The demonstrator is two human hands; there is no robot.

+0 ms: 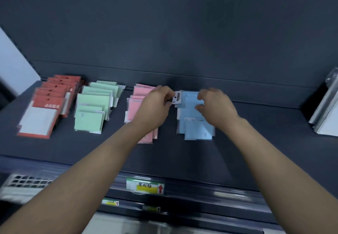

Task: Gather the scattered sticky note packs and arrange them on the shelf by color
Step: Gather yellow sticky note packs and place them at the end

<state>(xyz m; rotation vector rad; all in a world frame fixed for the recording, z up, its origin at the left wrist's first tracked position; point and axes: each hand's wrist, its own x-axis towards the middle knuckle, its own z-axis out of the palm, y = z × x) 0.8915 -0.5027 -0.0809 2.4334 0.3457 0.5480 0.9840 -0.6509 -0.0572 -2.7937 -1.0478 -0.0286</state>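
while both hands worked at the blue stack (196,124), left hand (155,105) pinching a pack's header and right hand (215,105) clamped on its far edge, red, green and pink stacks already lay sorted left of it; little seemed left.

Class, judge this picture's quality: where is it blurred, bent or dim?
Head view: dim, bluish light; motion blur smears the lower left corner and the price label; wide-angle distortion bows the shelf edges; the blue packs stay fairly sharp.

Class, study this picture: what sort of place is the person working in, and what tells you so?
Probably a stationery shop. Price labels sit along the shelf edge, and sealed sticky note packs lie in rows by colour: red, green, pink, blue.
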